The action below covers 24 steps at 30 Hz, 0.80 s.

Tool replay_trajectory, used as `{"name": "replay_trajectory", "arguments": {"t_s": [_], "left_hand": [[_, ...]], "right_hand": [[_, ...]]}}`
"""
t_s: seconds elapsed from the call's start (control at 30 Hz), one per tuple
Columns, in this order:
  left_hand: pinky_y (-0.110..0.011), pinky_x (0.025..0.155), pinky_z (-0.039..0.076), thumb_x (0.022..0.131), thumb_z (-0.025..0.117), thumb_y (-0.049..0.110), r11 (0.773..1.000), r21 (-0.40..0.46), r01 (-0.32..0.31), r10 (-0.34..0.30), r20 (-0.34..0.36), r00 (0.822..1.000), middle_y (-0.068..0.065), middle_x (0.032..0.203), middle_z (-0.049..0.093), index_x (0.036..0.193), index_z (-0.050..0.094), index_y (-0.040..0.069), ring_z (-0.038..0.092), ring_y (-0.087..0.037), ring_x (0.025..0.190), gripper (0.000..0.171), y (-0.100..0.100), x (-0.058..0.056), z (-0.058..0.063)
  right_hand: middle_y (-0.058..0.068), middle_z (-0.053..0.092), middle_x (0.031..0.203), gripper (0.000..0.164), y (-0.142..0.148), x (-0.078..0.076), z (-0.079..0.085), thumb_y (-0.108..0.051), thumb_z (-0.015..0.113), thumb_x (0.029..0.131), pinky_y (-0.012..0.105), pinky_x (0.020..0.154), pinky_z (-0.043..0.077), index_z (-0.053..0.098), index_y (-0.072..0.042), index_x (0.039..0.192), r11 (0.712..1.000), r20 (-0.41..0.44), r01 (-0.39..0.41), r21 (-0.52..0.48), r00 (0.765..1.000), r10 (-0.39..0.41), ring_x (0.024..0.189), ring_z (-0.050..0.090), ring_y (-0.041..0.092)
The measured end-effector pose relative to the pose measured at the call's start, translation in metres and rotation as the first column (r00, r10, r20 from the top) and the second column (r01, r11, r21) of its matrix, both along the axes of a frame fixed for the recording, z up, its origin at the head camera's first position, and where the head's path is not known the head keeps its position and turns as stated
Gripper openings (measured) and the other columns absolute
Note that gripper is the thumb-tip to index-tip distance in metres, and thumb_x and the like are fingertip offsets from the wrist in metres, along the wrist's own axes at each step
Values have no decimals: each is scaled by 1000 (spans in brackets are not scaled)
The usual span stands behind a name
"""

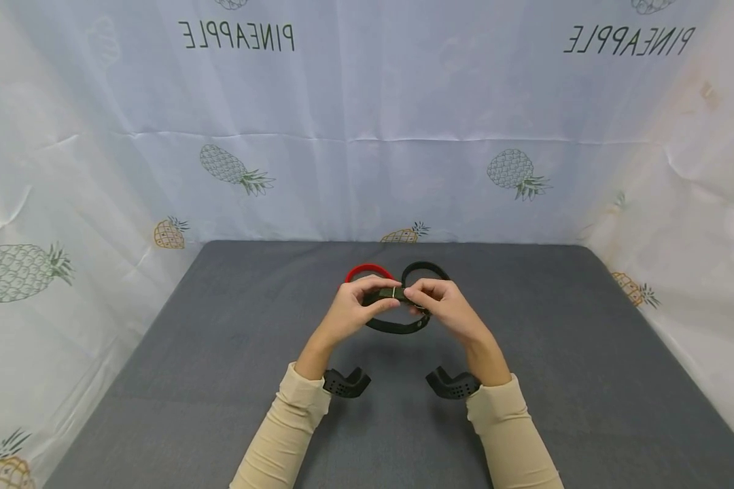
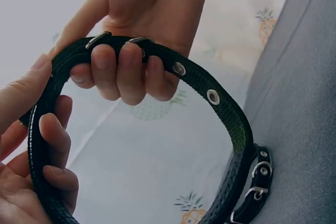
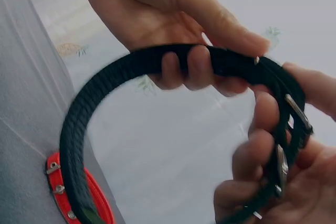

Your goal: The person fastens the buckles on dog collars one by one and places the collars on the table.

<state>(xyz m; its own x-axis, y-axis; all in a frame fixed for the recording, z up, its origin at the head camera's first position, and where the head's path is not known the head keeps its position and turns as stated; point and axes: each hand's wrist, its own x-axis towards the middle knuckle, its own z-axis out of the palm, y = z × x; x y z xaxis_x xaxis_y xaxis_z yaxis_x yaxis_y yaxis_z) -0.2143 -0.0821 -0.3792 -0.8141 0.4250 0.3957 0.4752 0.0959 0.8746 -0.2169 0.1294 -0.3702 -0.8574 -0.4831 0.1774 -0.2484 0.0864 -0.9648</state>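
Note:
A dark green dog collar with a buckle and metal eyelets hangs as a closed loop above the table, held between both hands. My left hand pinches its upper strap near a thin metal keeper, with fingers curled around the band. Beside the buckle, my right hand grips the collar, thumb and fingers around the overlapped strap. Both hands' fingertips nearly meet at the top of the loop. Behind them stand a red collar and a black collar, each partly hidden by the hands in the head view.
A grey cloth-covered table lies beneath the hands. White curtains with pineapple prints hang at its back and sides. Each wrist carries a black camera mount.

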Motion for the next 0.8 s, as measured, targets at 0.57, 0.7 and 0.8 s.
{"name": "replay_trajectory", "arguments": {"t_s": [0.57,0.7,0.8], "left_hand": [[-18,77,52,91,66,11,995,75,-67,67,9,998,-22,113,65,119,65,1,61,1,88,30,0,-1,-1],[-20,65,45,91,65,9,983,143,-117,116,15,993,-21,105,64,119,64,-3,54,-1,76,30,-1,-3,-2],[-19,65,46,92,65,12,974,194,-120,118,21,993,-20,103,64,119,63,-7,55,1,76,33,-2,-5,-2]], "right_hand": [[-8,59,75,35,1,-4,-4,-36,41,104,27,74,49,62,-14,86,996,85,79,-48,994,-75,73,55,9],[-7,58,79,36,5,-6,-5,-41,37,104,27,80,47,60,-15,94,998,135,53,-40,990,-48,76,56,10],[-6,56,80,36,6,-7,-5,-39,36,105,29,81,47,58,-12,97,999,152,33,-25,988,-29,76,55,10]]}}
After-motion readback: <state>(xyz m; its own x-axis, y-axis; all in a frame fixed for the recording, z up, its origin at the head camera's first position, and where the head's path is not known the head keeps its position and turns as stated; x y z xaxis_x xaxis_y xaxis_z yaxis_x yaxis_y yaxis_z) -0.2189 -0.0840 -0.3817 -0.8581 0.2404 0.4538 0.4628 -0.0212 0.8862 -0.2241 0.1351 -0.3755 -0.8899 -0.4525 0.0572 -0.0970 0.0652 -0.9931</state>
